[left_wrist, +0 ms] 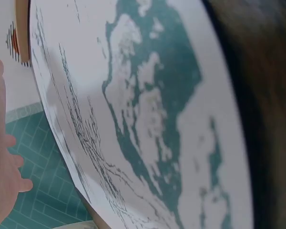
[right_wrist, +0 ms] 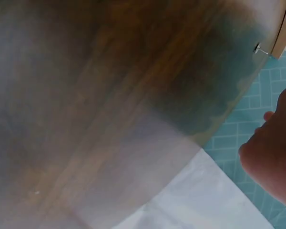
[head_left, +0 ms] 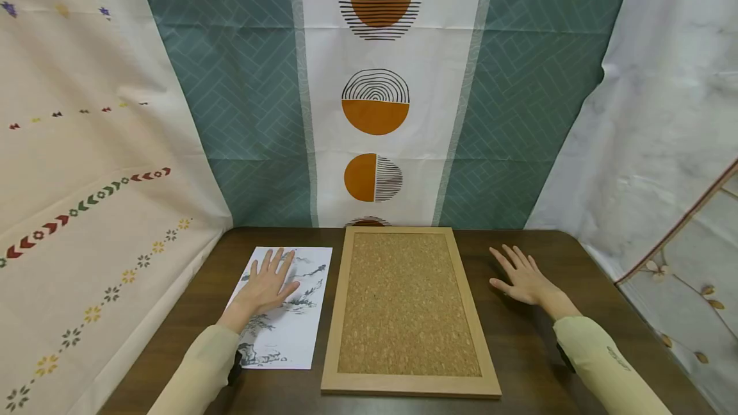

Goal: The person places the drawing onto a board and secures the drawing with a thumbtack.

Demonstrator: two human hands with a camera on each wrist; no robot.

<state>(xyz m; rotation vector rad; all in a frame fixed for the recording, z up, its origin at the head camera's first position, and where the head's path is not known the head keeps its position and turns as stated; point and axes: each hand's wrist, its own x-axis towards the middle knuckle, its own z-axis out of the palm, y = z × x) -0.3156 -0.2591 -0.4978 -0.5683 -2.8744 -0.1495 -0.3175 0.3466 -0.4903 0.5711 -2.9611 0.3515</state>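
My left hand (head_left: pixel 267 288), fingers straight and spread, is over a white sheet of paper (head_left: pixel 300 335) printed with a dark ink landscape. Its palm and forearm cover part of the picture. In the left wrist view the sheet's printed side (left_wrist: pixel 148 105) fills most of the frame, with the left hand (left_wrist: pixel 2 162) at the left edge. To the right of a wood-framed cork board (head_left: pixel 406 306), my right hand (head_left: pixel 526 279) has its fingers extended over the brown table. The right wrist view shows that hand (right_wrist: pixel 274 148) at its right edge, holding nothing.
The cork board lies flat on the brown table (head_left: pixel 536 364), between the sheet and my right hand. Near the board's frame, a small metallic thing (right_wrist: pixel 258 48) shows in the right wrist view. Patterned cloth (head_left: pixel 248 114) hangs behind the table, with pale cloths at both sides.
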